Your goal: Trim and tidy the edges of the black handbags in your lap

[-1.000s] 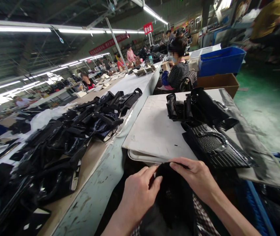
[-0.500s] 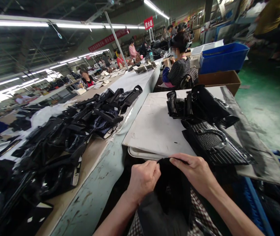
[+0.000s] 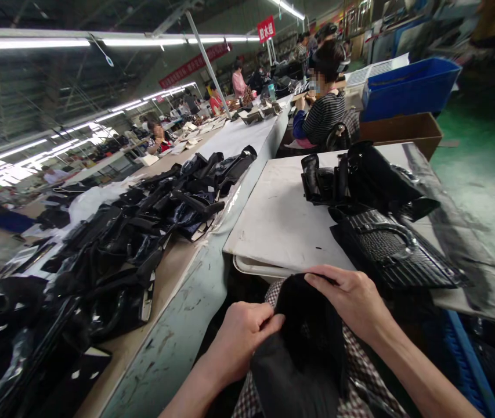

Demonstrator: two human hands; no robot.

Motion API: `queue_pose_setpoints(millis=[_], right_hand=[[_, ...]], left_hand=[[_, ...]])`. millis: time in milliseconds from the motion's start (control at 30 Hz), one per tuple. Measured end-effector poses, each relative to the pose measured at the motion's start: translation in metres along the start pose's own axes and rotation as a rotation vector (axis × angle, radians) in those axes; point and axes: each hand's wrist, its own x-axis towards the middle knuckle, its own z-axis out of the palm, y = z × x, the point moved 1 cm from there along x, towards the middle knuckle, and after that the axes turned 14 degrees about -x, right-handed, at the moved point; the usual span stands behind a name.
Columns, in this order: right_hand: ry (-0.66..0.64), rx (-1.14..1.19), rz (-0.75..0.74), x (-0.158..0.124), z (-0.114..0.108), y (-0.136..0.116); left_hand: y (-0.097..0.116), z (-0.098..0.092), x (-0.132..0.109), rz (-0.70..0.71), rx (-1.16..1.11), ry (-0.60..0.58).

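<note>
Black piece lay on the lap just short of the desk — left hand closed pinching its left edge, right hand gripping the top rim — looked soft, light, floppy, so best held by the edges.

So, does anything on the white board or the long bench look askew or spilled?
Nothing is spilled. The black textured bag lies flat, hanging over the white board's near right edge. Black pieces sprawl loosely along the bench.
</note>
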Motion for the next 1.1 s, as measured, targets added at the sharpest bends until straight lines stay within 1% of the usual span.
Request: queue_pose_setpoints(millis=[100, 167, 200, 267, 367, 467, 567, 667, 767, 867, 933, 1033, 1100], right_hand=[[-0.007, 0.002, 0.008, 0.001, 0.001, -0.001], [-0.015, 0.011, -0.002, 0.002, 0.001, -0.001], [-0.017, 0.015, -0.009, 0.001, 0.001, 0.000], [-0.004, 0.022, -0.016, 0.001, 0.001, 0.001], [-0.012, 0.076, -0.042, -0.001, -0.002, 0.002], [-0.055, 0.156, -0.097, -0.004, -0.004, 0.001], [-0.052, 0.204, -0.103, -0.006, -0.006, 0.000], [-0.063, 0.244, -0.117, -0.007, -0.006, 0.001], [-0.125, 0.289, -0.124, -0.008, -0.009, 0.003], [-0.238, 0.364, -0.122, -0.011, -0.016, 0.003], [-0.265, 0.389, -0.134, -0.014, -0.021, 0.003], [-0.207, 0.373, -0.144, -0.022, -0.021, 0.003], [-0.129, 0.345, -0.096, -0.029, -0.015, 0.004]], left_hand=[[-0.010, 0.010, 0.001, 0.171, 0.185, 0.105], [-0.014, 0.014, 0.001, 0.240, 0.227, 0.150], [-0.014, 0.013, 0.001, 0.244, 0.224, 0.160], [-0.011, 0.010, 0.004, 0.197, 0.188, 0.160], [0.001, -0.001, 0.014, 0.145, 0.024, 0.151], [0.015, -0.009, 0.029, 0.190, -0.197, 0.142], [0.023, -0.009, 0.041, 0.259, -0.315, 0.132], [0.024, -0.003, 0.045, 0.324, -0.319, 0.152], [0.023, 0.003, 0.042, 0.380, -0.273, 0.192], [0.022, 0.005, 0.041, 0.377, -0.265, 0.207], [0.022, 0.004, 0.041, 0.359, -0.270, 0.200], [0.021, 0.002, 0.040, 0.354, -0.270, 0.202], [0.020, 0.003, 0.039, 0.356, -0.267, 0.220]])
